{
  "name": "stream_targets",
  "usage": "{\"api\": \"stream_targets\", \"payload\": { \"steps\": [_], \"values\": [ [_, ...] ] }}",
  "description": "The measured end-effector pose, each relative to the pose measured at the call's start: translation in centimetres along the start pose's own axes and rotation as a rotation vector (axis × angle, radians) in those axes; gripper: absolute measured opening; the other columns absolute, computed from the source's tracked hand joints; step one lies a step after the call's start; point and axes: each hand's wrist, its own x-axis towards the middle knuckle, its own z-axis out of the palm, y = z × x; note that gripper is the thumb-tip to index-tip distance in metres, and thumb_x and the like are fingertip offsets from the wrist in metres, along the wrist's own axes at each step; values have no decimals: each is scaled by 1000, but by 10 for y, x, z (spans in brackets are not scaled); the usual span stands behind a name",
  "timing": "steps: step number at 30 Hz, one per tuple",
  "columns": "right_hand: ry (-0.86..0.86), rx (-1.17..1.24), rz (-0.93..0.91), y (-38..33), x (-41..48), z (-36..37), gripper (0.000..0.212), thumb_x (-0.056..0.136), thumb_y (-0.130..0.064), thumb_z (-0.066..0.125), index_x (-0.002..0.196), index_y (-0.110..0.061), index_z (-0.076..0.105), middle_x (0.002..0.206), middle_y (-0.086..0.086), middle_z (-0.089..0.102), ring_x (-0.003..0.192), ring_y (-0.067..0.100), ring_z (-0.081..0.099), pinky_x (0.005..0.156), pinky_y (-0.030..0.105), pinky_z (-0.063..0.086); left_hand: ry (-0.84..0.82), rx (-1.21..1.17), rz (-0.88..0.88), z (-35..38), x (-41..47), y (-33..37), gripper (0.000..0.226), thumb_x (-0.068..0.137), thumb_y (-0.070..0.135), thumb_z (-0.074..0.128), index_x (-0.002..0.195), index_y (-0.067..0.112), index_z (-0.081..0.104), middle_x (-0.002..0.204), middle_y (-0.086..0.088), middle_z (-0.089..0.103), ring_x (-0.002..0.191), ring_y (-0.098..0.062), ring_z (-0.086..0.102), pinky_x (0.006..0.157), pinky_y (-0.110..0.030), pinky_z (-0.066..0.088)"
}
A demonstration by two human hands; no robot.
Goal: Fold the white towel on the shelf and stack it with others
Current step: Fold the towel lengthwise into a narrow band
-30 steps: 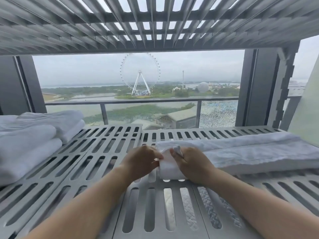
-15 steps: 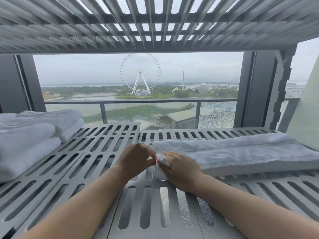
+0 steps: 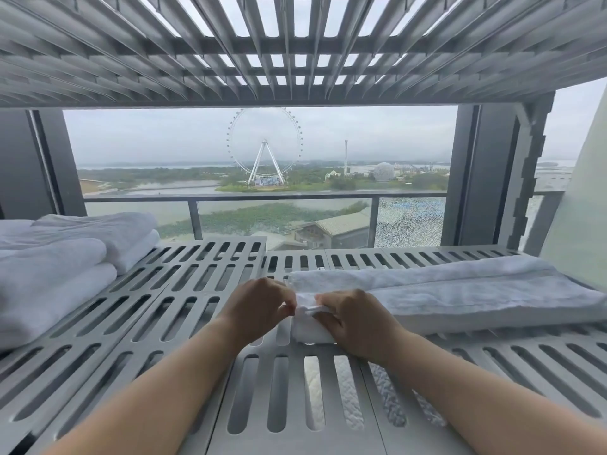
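While the white towel lies as a long folded strip on the right half of the slotted shelf, its left end is held by both hands near the middle of the shelf. This end is pinched by the curled fingers and thumb of the left hand. It is gripped from the other side by the right hand, whose fingers are bent over the cloth. How many layers are caught cannot be told, because the knuckles hide them. The step in hand is judged to be the start of a crosswise fold: the strip is already narrowed lengthwise but not yet shortened. For the next move, it seems that the held end must be lifted and carried to the right over the strip, with the edges in line, so that a packet like the others is made. No box or basket is seen, and only the shelf serves as holder. On its left part the folded towels are piled, well apart from the strip, and the finished towel is expected to be laid there.
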Motion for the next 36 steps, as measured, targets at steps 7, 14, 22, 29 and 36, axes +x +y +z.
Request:
{"api": "stream_targets", "payload": {
  "steps": [7, 14, 22, 29, 36],
  "values": [
    [-9, -25, -33, -3, -1, 0, 32, 91, -34, 47, 89, -8, 66, 85, 8, 70, 80, 26, 64, 69, 37, 49, -2, 15, 15, -3, 1, -1, 18, 87, 17, 60, 96, 28, 69, 96, 11, 71, 79, -10, 67, 68, -20, 50],
    [-52, 93, 93, -1, -5, -14, 33, 76, -28, 56, 106, -23, 68, 105, 1, 71, 97, 22, 64, 81, 30, 51, 33, -10, 121, -17, 16, 25, 29, 86, 15, 51, 111, 25, 61, 115, 8, 64, 90, -12, 65, 73, -24, 54],
    [-177, -35, 113, 24, -11, -34, 45, 72, -29, 57, 114, -16, 62, 113, 1, 68, 100, 18, 61, 81, 20, 43, -198, -54, 218, -20, 12, 37, 38, 82, 53, 56, 102, 22, 68, 97, 9, 67, 78, -4, 58, 76, -22, 50],
    [-297, -116, 45, 34, -10, -27, 40, 74, 1, 42, 106, -14, 60, 109, 7, 66, 100, 26, 59, 81, 35, 50, -178, 222, 260, -22, 4, 39, 24, 95, 35, 37, 85, 20, 54, 86, 0, 65, 78, -18, 62, 66, -29, 49],
    [-322, -262, 171, 83, -38, -52, 58, 80, 2, 37, 132, -24, 45, 134, -1, 54, 118, 23, 51, 96, 39, 44, -168, 281, 187, -21, 3, 47, 26, 92, 36, 43, 81, 17, 56, 81, 0, 66, 76, -19, 63, 64, -27, 46]
  ]
}}
